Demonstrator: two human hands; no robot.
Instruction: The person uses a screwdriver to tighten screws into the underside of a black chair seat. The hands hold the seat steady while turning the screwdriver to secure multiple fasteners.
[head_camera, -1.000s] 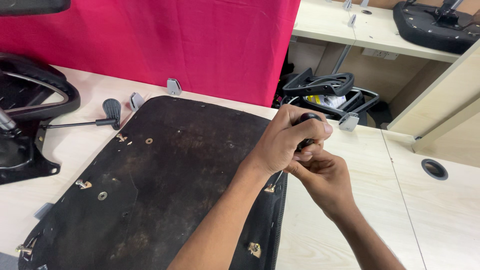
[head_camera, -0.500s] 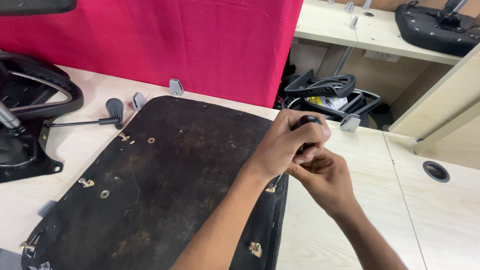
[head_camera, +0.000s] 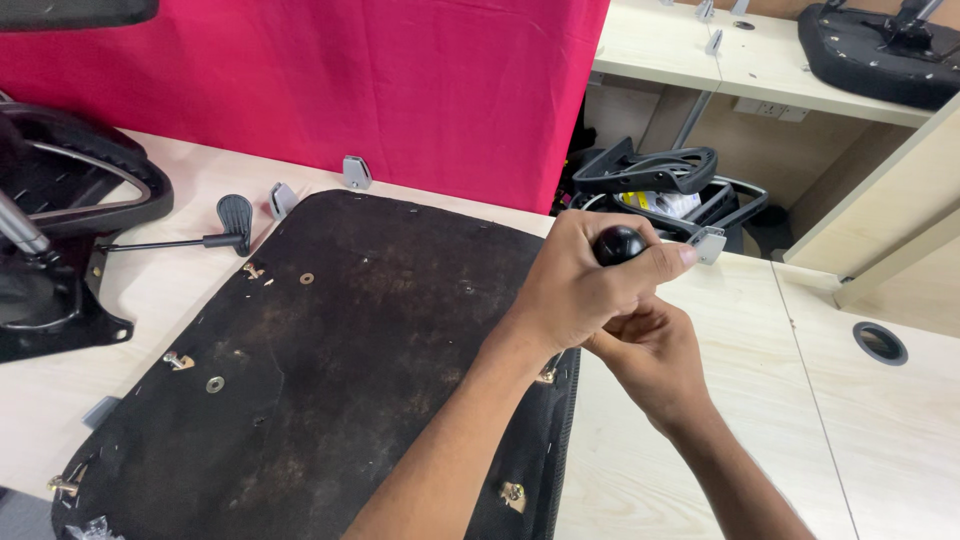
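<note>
Together, both hands, left hand (head_camera: 585, 290) above right hand (head_camera: 650, 355), clench a smooth round black knob (head_camera: 619, 243) over the rough dark seat base (head_camera: 330, 380).

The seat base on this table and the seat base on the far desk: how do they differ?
The near seat base lies bare, showing screws and washers; the far seat base carries a mounted metal mechanism. The near one fills the view under both hands, the left hand and the right hand; the far one is cut off at the frame's edge. Both are black and underside up.

Chair assembly workshop, seat base (head_camera: 330, 370), armrests (head_camera: 650, 170)
</note>
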